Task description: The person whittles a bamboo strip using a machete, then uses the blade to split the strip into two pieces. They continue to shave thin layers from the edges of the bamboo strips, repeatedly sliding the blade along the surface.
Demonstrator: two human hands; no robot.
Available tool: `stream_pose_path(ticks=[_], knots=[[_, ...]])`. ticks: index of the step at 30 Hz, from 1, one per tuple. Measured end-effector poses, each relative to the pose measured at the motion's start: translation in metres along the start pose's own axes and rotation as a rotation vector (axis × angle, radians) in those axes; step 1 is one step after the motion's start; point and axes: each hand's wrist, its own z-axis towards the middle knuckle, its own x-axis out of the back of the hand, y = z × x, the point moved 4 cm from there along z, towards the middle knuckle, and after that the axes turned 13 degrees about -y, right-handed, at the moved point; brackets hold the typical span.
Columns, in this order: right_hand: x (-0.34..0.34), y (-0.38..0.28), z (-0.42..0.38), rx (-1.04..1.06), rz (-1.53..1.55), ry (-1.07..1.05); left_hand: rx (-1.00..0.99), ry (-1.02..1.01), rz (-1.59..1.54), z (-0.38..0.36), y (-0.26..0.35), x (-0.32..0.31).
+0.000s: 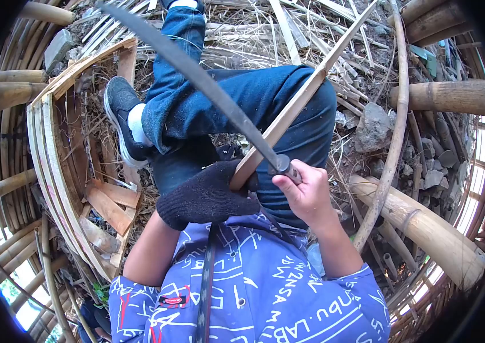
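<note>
My left hand (pixel 208 194), in a black knitted glove, is wrapped round the lower end of a split bamboo strip (pixel 294 108) that slants up to the right across my bent knee. Bare, my right hand (pixel 305 188) grips the handle of a long dark blade (pixel 196 74). The blade points up and to the left and passes over the strip just above the glove. Whether blade and strip touch, I cannot tell. A dark narrow shaft (pixel 207 286) lies along my patterned blue shirt below the glove.
Bent bamboo slats (pixel 51 166) stand at the left. Thick bamboo poles (pixel 425 228) lie at the right, near a curved thin pole (pixel 399 108) and a grey rock (pixel 372 128). Bamboo shavings (pixel 242 34) litter the ground beyond my legs. Part of another person (pixel 95 320) shows at the lower left.
</note>
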Motion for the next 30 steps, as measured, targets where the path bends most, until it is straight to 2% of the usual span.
stream_pose_path(ticks=[2,5,7,10,14,17,20,22,23,26,28,29,30], knots=[[-0.002,-0.003,0.0,0.063,-0.119,-0.027,-0.043,-0.012,-0.062,0.0,0.001,-0.001],[0.0,-0.001,0.0,0.038,-0.192,-0.053,0.041,-0.001,0.007,0.001,0.002,-0.004],[0.008,0.002,0.004,0.048,-0.351,-0.038,0.12,0.034,0.206,0.002,0.006,-0.007],[0.028,0.012,0.013,-0.014,-0.368,-0.019,0.116,0.093,0.123,0.0,0.006,-0.012],[0.033,0.006,0.016,0.004,-0.485,-0.006,0.088,0.106,0.129,0.004,0.007,-0.011],[0.02,0.0,0.008,-0.04,-0.373,-0.042,0.166,0.118,0.143,0.006,0.009,-0.008],[0.018,0.001,0.007,0.066,-0.419,-0.088,0.172,0.099,0.241,0.007,0.009,-0.012],[0.034,0.013,0.016,-0.011,-0.404,-0.051,0.212,0.138,0.132,0.001,0.013,-0.015],[0.043,0.02,0.02,-0.065,-0.293,0.001,0.211,0.129,0.129,0.001,0.011,-0.015],[0.047,0.017,0.024,-0.092,-0.254,0.075,0.095,0.111,0.127,0.002,0.009,-0.012],[0.035,0.015,0.015,-0.145,-0.284,-0.039,0.175,0.1,0.142,0.003,0.004,-0.013],[0.03,0.012,0.011,-0.02,-0.352,-0.042,0.179,0.099,0.139,0.002,0.005,-0.014],[0.032,0.018,0.013,-0.025,-0.347,-0.047,0.199,0.142,0.169,-0.001,0.009,-0.015]])
